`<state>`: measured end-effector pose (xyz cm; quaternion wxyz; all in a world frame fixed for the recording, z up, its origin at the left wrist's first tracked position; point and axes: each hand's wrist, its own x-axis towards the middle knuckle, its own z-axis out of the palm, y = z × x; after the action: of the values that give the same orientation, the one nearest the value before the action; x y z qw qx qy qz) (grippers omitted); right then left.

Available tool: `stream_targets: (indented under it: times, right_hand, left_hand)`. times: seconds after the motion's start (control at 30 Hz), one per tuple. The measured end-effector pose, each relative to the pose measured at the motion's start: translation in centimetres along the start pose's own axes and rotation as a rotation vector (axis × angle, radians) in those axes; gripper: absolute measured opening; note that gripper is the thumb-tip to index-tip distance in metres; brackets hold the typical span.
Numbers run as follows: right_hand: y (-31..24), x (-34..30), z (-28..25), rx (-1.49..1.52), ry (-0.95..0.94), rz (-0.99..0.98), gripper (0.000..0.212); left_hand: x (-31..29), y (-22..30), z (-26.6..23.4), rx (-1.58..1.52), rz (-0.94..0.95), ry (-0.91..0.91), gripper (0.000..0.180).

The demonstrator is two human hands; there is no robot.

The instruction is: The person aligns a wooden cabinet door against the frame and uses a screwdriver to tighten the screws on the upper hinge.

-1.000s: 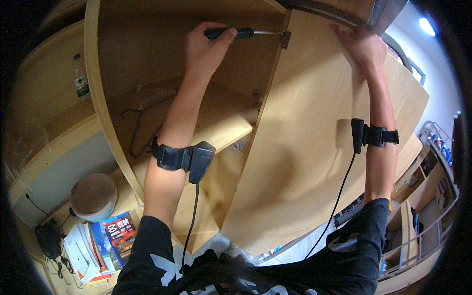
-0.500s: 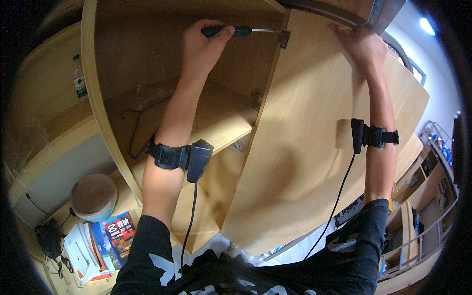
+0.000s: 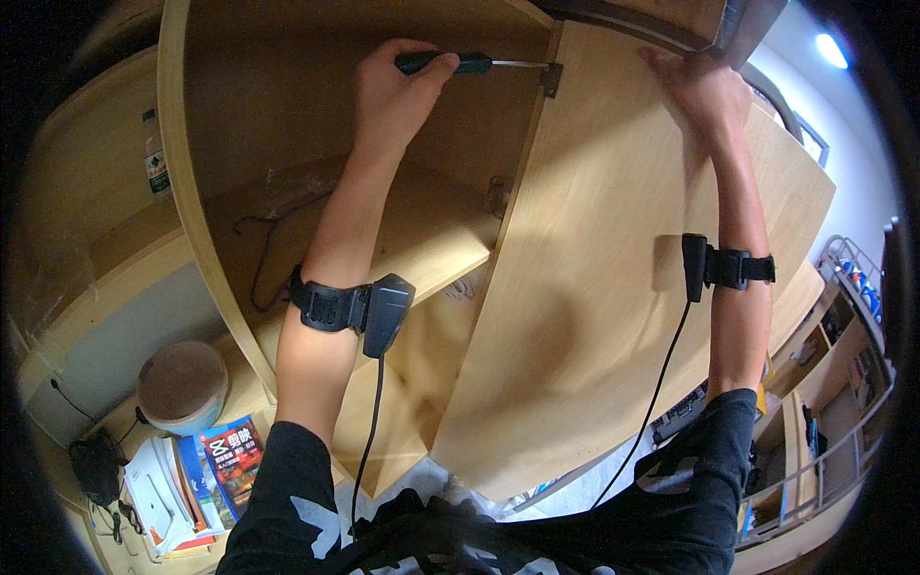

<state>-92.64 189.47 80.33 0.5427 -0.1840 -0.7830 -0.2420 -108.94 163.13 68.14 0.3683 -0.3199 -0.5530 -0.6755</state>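
The person's left hand (image 3: pixel 398 96) grasps a screwdriver (image 3: pixel 470 63) by its dark green handle — the shaft reaches across to the metal hinge (image 3: pixel 550 82) at the wooden door (image 3: pixel 594 220)'s edge. The right hand (image 3: pixel 711 96) is against the door's upper part; whether its fingers clench the rim cannot be told. Farther left, books (image 3: pixel 232 462) lie on a bench (image 3: pixel 247 381) near a round tub (image 3: pixel 182 381).

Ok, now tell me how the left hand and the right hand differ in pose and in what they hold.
The left hand is curled around a screwdriver; the right hand shows no tool, though its fingers are partly hidden. The left hand is in front of the dark cabinet interior; the right hand is at the upper part of the wooden door. Both are raised.
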Motion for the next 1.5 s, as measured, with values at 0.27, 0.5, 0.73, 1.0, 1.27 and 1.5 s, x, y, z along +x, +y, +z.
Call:
stream_targets:
  times: [0.27,0.5,0.73,1.0,1.27,1.5]
  right_hand:
    - [-0.3,-0.1,-0.5,-0.001,0.016,0.012,0.065]
    - [0.4,0.3,0.3,-0.024,0.105,-0.018,0.069]
    - [-0.2,0.0,-0.2,-0.009,0.065,-0.002,0.068]
    - [0.4,0.1,0.2,-0.010,0.120,-0.021,0.068]
    - [0.2,0.0,-0.2,0.003,0.082,0.008,0.066]
    - [-0.6,-0.3,-0.7,0.024,0.074,-0.001,0.067]
  left_hand:
    - [0.3,-0.3,0.1,0.020,0.014,-0.009,0.029]
    - [0.5,-0.1,0.2,0.001,-0.001,-0.004,0.028]
    - [0.5,-0.1,0.0,0.009,0.028,-0.001,0.027]
    - [0.6,1.3,-0.3,0.160,0.020,-0.080,0.032]
    - [1.4,2.4,-0.8,0.365,0.183,-0.124,0.037]
    - [3.2,2.4,-1.3,0.345,0.121,-0.330,0.046]
